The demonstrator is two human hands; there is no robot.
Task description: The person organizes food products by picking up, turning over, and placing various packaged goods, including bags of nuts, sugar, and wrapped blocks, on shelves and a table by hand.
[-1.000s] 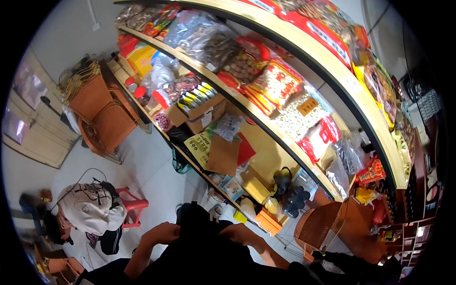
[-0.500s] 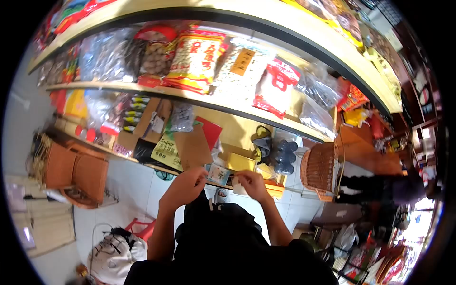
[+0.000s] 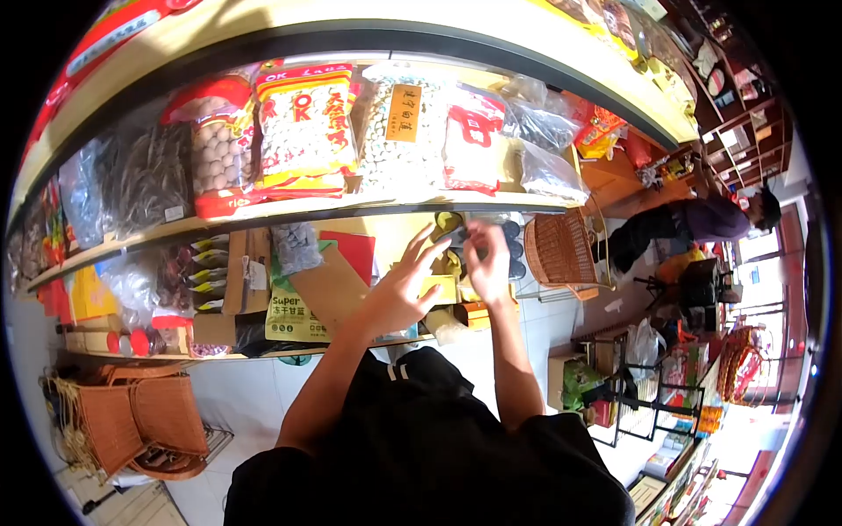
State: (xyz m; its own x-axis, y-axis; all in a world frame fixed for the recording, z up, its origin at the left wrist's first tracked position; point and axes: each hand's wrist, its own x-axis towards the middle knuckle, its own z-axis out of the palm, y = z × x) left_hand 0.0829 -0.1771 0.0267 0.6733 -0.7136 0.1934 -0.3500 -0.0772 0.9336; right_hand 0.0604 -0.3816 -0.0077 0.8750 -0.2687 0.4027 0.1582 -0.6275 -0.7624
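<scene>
My left hand (image 3: 399, 294) is raised in front of the lower shelf with its fingers spread and nothing in it. To its right, my right hand (image 3: 487, 259) hangs before the dark bottles, its fingers apart and slightly curled, also holding nothing. The two hands do not touch. Behind my left hand lie a brown cardboard piece (image 3: 329, 285), a red sheet (image 3: 355, 252) and a green-yellow packet (image 3: 296, 326). Above, on the upper shelf, stand a red and white OK bag (image 3: 304, 127), a bag of white pieces (image 3: 390, 167) and a smaller red and white bag (image 3: 472, 149).
A wicker chair (image 3: 561, 250) stands right of the shelf, another (image 3: 145, 421) at lower left. At the right, a person in a dark cap (image 3: 715, 217) is near a rack (image 3: 645, 386) of goods. The shelf edge (image 3: 263, 210) runs above my hands.
My view has swung toward the shelf and to the right. Both hands have risen from my waist to the lower shelf, and their fingers have spread. The other person shows more fully.
</scene>
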